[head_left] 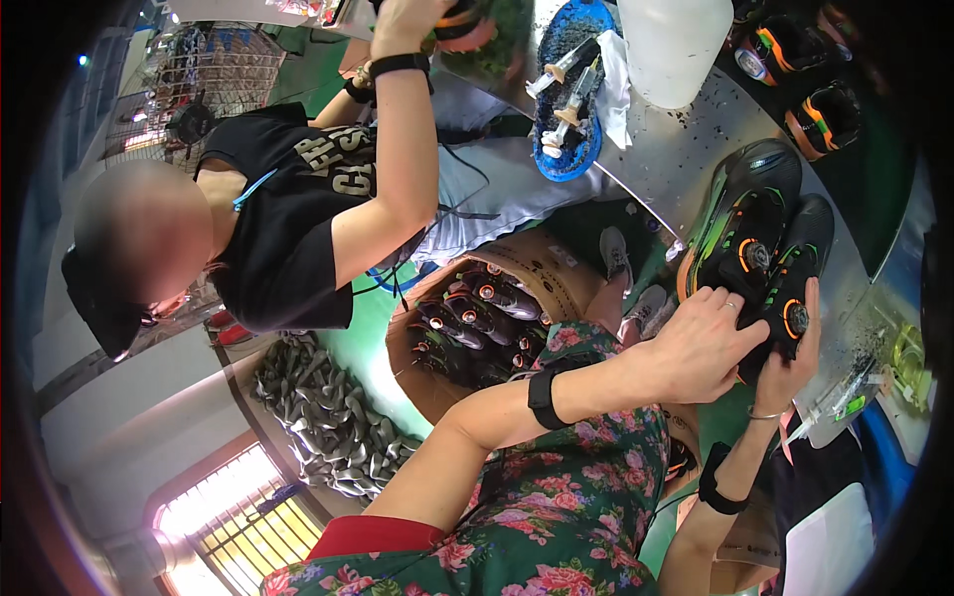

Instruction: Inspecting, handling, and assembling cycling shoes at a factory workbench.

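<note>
Two black sports shoes with green and orange trim lie side by side at the right. Each carries a round dial with an orange ring. The nearer shoe point(803, 248) rests against my right hand point(790, 370), whose fingers wrap its heel end and side. My left hand point(708, 343) is closed over the heel end of the pair, thumb and fingertips pressed at the nearer shoe's collar. Its fingertips are partly hidden, so anything small between them does not show. The farther shoe point(750, 204) sits just beyond my left fingers on the metal tabletop point(686, 164).
A blue shoe-shaped tray point(545, 164) holds syringes and dark bits beside a white container point(676, 50). More shoes point(825, 119) stand at the far right. A co-worker point(298, 209) works at the left. Below are a carton point(417, 382) of shoes and a grey heap point(318, 417).
</note>
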A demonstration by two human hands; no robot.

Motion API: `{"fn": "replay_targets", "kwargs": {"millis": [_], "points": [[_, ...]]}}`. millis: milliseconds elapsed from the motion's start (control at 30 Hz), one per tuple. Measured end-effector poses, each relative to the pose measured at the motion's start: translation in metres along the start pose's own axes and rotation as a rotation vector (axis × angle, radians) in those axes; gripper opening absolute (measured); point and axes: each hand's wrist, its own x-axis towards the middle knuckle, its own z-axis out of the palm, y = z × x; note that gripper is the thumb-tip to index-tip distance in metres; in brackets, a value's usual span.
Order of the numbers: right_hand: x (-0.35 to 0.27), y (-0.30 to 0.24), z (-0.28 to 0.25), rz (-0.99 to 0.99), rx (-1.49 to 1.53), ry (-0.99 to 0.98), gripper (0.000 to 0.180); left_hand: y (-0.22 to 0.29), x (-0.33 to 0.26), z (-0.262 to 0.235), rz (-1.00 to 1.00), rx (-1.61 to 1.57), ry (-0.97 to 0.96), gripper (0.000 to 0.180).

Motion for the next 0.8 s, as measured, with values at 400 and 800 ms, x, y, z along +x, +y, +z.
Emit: {"fn": "replay_targets", "kwargs": {"millis": [400, 800], "points": [[-0.002, -0.006, -0.001, 0.030, -0.004, 0.034, 0.070, -0.005, 0.018, 0.008, -0.013, 0.160, -0.235, 0.020], [-0.006, -0.001, 0.007, 0.032, -0.015, 0.106, 0.074, -0.008, 0.020, 0.026, 0.056, 0.315, -0.233, 0.009]]}}
